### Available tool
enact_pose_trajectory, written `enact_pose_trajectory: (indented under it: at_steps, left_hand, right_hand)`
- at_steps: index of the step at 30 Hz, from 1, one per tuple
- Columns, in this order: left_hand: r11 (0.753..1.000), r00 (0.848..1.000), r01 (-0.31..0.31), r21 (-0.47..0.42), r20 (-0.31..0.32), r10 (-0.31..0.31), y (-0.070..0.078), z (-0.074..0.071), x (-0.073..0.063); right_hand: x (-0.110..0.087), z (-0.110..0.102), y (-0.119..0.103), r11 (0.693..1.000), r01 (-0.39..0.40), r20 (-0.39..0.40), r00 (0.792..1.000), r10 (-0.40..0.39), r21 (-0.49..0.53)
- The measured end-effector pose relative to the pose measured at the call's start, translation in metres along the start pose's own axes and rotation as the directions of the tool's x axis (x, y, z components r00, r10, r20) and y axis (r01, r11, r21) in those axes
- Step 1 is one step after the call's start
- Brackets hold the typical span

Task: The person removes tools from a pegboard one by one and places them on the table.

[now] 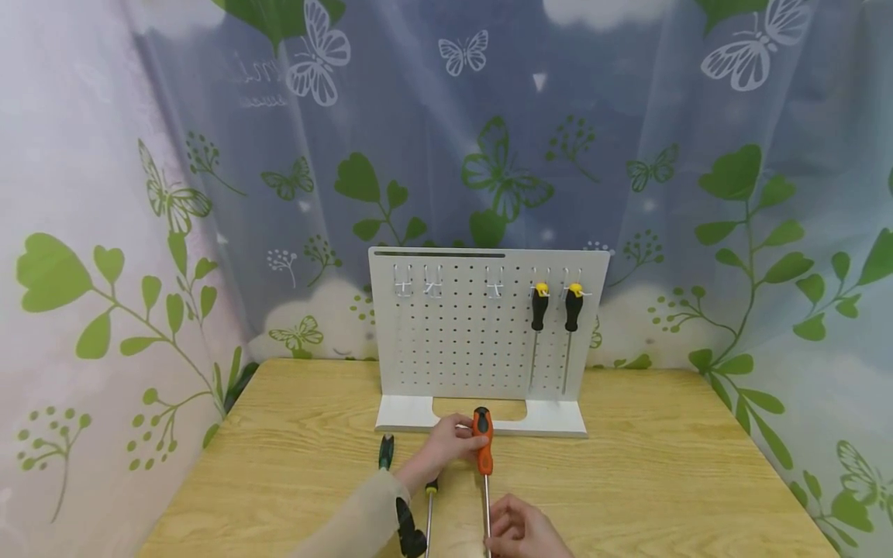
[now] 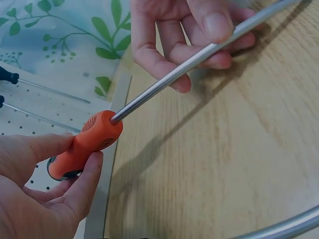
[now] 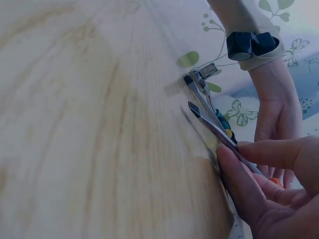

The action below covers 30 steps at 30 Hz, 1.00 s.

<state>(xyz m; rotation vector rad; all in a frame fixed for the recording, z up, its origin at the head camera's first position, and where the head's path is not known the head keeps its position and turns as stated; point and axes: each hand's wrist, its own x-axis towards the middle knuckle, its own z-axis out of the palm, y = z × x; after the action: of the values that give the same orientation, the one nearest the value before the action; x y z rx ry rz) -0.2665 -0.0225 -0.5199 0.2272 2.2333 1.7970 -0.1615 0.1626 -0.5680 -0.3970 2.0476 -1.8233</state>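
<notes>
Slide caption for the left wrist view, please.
Above a wooden tabletop, the left hand grips a screwdriver by its orange handle while the right hand pinches its metal shaft.

head view bright | tabletop: soft shadows | right-wrist view dimmer

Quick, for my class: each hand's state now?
Left hand: holding a flathead screwdriver by its orange handle.
Right hand: pinching that screwdriver's metal shaft.

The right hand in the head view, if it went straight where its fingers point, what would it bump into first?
Past the orange screwdriver it holds, the right hand would probably meet the yellow-and-black tool to its left. Depth is unclear, so it might pass above that.
</notes>
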Motion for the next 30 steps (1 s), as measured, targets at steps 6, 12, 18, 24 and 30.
enact_pose_trajectory:
  at_steps: [6, 12, 18, 24, 30]
  left_hand:
    - [0.998, 0.999, 0.019, 0.066, 0.031, -0.021, -0.004, 0.0, -0.006]
    - [0.999, 0.998, 0.031, 0.031, 0.052, -0.032, -0.008, 0.003, -0.009]
    - [0.998, 0.998, 0.022, 0.059, 0.052, -0.025, -0.007, 0.003, -0.011]
    - [0.994, 0.998, 0.031, 0.107, 0.042, -0.036, -0.005, 0.003, -0.015]
    - [0.991, 0.998, 0.045, 0.126, 0.028, -0.049, -0.005, 0.003, -0.014]
  right_hand:
    - [-0.005, 0.002, -0.003, 0.999, 0.001, 0.028, 1.0, 0.0, -0.043]
    - [-0.008, 0.004, -0.009, 0.995, -0.089, 0.027, 0.996, 0.09, -0.037]
    - [-0.009, 0.004, -0.011, 0.992, -0.124, 0.055, 0.991, 0.124, -0.003]
    - [-0.01, 0.003, -0.009, 0.982, -0.18, 0.049, 0.982, 0.183, -0.049]
    - [-0.01, 0.005, -0.012, 0.984, -0.171, 0.037, 0.984, 0.173, -0.055]
